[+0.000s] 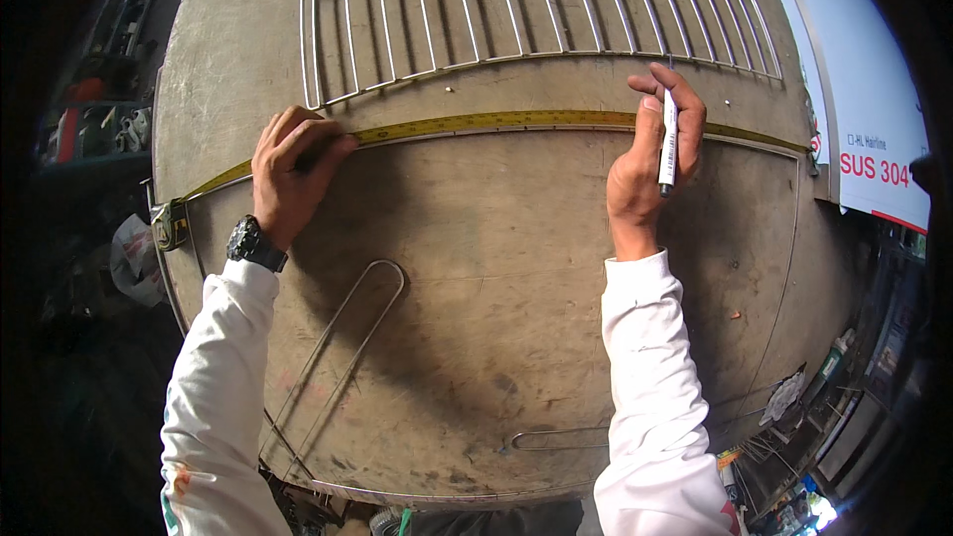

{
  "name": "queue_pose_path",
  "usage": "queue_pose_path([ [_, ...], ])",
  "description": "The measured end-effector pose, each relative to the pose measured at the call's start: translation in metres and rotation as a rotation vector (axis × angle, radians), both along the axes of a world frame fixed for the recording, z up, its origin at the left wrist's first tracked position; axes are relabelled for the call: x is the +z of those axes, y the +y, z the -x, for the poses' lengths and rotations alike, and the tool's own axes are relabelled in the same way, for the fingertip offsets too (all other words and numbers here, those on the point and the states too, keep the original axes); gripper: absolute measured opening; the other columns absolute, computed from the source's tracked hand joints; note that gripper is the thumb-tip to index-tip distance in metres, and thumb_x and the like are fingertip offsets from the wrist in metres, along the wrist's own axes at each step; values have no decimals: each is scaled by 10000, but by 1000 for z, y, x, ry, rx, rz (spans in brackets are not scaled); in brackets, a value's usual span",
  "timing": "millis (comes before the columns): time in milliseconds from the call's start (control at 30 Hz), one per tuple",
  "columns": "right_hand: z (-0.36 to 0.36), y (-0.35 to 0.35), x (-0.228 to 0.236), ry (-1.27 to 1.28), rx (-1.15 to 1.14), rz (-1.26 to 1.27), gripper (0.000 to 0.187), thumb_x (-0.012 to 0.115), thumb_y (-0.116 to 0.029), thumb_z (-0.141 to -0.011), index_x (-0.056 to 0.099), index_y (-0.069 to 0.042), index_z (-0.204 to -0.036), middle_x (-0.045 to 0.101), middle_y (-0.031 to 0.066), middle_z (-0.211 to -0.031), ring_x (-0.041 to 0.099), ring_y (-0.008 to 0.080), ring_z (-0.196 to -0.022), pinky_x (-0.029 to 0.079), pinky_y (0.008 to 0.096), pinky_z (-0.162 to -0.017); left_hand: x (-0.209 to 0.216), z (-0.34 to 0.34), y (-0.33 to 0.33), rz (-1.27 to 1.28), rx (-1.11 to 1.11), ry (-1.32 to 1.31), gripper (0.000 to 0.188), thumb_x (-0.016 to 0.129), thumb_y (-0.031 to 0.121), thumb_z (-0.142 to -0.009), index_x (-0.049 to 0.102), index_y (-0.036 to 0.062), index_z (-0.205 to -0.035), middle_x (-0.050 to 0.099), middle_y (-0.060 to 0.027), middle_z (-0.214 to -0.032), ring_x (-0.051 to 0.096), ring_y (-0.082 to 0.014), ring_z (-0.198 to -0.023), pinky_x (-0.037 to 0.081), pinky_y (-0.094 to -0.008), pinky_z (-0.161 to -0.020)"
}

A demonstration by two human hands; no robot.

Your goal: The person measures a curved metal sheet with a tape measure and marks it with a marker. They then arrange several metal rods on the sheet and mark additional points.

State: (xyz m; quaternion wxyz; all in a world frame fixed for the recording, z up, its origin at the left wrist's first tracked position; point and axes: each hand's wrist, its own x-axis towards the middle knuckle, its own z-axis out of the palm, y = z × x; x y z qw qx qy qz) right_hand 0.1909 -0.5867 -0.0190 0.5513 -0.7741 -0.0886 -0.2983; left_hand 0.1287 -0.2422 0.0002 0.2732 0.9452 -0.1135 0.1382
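Observation:
A yellow tape measure blade (476,123) stretches across the wooden tabletop, running from its case (171,225) at the left edge to the right side. Along the blade's near side lies a thin metal rod (556,128). My left hand (298,164), with a black watch on the wrist, is closed over the blade toward its left end; the fingertips are partly in shadow. My right hand (650,154) grips a white marker pen (668,139) just on the near side of the blade. The pen's upper end points away from me, and its dark end points toward me.
A wire rack (496,0) with parallel bars lies beyond the tape. Two bent metal rods, one U-shaped (382,303) at left and one (556,440) near the front edge, rest on the table (476,357). A white-and-blue printed sheet (864,69) covers the right side. Cluttered shelves (109,129) stand at left.

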Motion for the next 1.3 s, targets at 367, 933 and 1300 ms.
queue_pose_path([
  [367,-1,1,14,-38,257,160,307,541,-215,-1026,569,-16,-1259,656,74,-977,610,89,-828,507,218,-714,1,-1,0,-14,-14,-34,155,793,196,-810,714,86,-885,631,-59,-845,607,-266,-808,484,-382,-747],
  [933,31,77,25,343,629,-112,103,670,3,-842,632,0,-938,662,33,-804,581,53,-665,494,209,-616,-9,-1,7,7,-44,-76,168,794,221,-814,720,89,-886,609,-52,-824,610,-254,-799,494,-367,-733],
  [1300,31,93,3,206,576,30,70,682,-17,-808,624,-22,-846,639,21,-716,528,37,-559,431,203,-514,-9,-1,5,12,-46,-88,163,803,210,-803,718,92,-877,601,-50,-815,605,-258,-786,491,-366,-722],
])
